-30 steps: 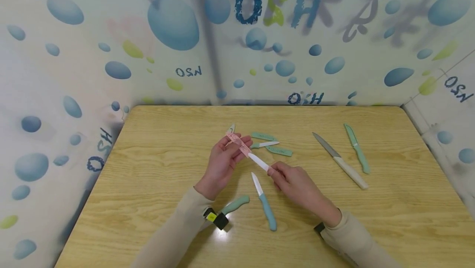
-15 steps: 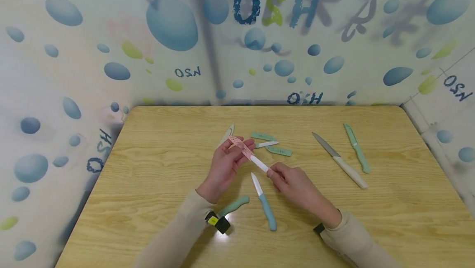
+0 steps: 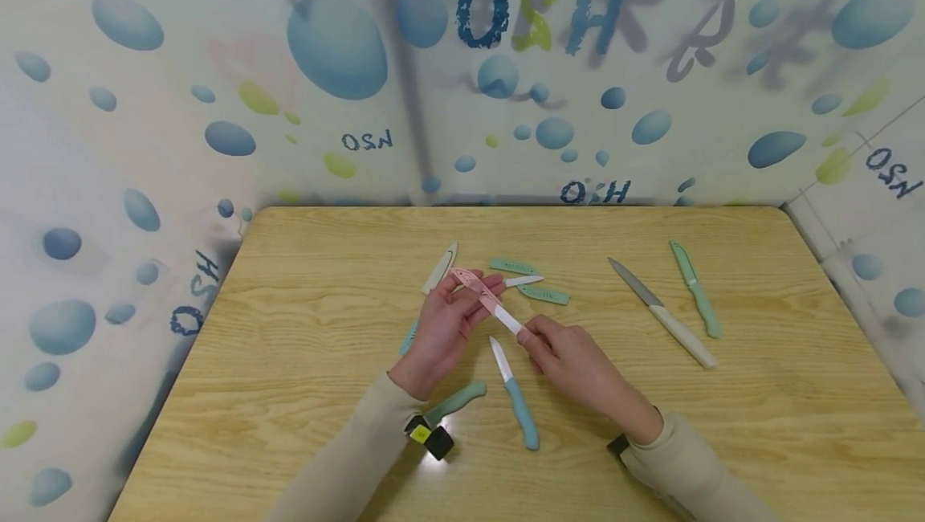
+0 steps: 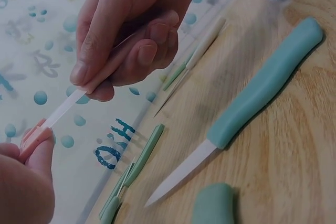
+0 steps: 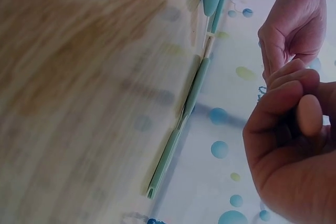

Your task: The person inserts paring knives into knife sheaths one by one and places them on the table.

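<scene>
Above the table, my left hand (image 3: 439,337) holds a pink knife sheath (image 3: 478,289) between thumb and fingers. My right hand (image 3: 578,357) grips a knife by its pink handle (image 4: 123,59), which shows best in the left wrist view. The knife's white blade (image 3: 508,320) runs into the sheath's mouth, leaving a short stretch bare between the hands. Just below them lies a blue-handled knife (image 3: 522,413) with its white blade uncovered. A green knife handle (image 3: 460,400) pokes out from behind my left wrist, the rest hidden.
A white sheath (image 3: 442,265) and a partly covered blue sheath (image 3: 409,339) lie beside my left hand. Behind are two green sheaths (image 3: 545,295) and a bare blade (image 3: 525,281). To the right rest a cream-handled knife (image 3: 682,336) and a green knife (image 3: 695,289).
My left hand has shifted right and slightly nearer with the pink sheath, and less bare blade shows. The blue sheath has come into sight beside it. My right hand has barely moved.
</scene>
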`<action>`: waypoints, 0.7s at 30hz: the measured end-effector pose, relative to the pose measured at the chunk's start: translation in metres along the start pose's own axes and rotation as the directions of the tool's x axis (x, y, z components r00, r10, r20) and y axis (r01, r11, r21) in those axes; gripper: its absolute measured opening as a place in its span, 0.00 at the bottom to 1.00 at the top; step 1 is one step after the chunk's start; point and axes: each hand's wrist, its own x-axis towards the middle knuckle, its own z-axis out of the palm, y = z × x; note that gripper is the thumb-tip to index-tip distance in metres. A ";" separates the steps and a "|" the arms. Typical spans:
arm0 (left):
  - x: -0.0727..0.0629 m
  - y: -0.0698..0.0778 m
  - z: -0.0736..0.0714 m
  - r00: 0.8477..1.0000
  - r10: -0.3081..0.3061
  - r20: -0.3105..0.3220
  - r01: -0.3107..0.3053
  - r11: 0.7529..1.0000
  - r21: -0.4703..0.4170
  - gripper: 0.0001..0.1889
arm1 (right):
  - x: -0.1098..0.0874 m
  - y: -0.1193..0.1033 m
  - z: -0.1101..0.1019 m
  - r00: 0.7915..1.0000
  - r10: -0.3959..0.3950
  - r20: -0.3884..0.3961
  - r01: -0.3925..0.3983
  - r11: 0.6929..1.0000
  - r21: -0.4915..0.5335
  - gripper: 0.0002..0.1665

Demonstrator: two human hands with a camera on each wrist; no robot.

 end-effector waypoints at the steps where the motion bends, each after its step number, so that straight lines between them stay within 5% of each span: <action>1: 0.000 0.000 0.000 1.000 0.001 0.001 -0.001 1.000 0.000 0.13 | 0.000 0.000 0.000 1.000 0.001 -0.001 -0.001 1.000 0.001 0.12; 21: -0.005 -0.006 0.007 1.000 -0.009 0.016 0.009 1.000 0.026 0.11 | 0.004 -0.003 0.000 1.000 0.000 -0.016 0.000 1.000 0.011 0.14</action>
